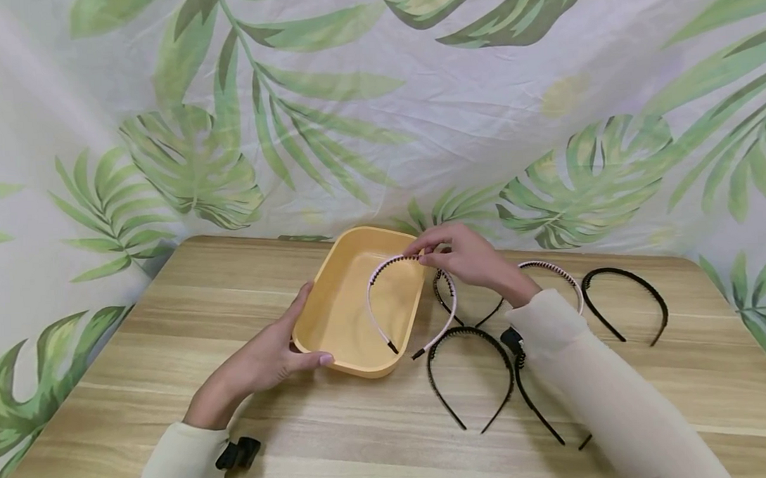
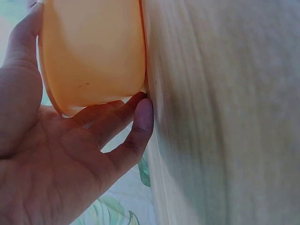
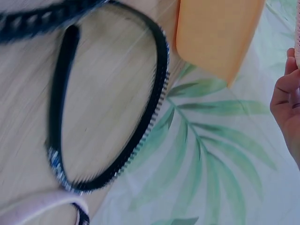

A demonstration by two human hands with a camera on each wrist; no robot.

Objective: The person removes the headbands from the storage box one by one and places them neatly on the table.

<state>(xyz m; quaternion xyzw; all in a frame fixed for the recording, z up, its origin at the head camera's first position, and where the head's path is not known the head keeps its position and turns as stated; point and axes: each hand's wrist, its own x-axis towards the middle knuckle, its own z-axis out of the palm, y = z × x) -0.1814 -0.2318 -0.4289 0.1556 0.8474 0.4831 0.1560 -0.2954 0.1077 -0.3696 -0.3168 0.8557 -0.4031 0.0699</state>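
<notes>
My left hand (image 1: 267,355) grips a yellow plastic bin (image 1: 341,297) at its near left corner. The thumb lies over the rim, and in the left wrist view the fingers spread along the outer wall (image 2: 93,56). My right hand (image 1: 462,254) pinches a pale pink headband (image 1: 369,296) at the top of its arch. That headband hangs over the bin's right side, one dark tip in front of the bin's inside and the other past the right rim. Below the right hand, a dark headband with glittery trim (image 3: 161,56) lies on the table.
More headbands lie right of the bin: a black one (image 1: 468,329) in front, another black one (image 1: 537,406) partly under the right sleeve, a pale pink one (image 1: 551,266) and a black one (image 1: 644,282) farther right. A leaf-print cloth (image 1: 354,127) hangs behind the wooden table (image 1: 339,437).
</notes>
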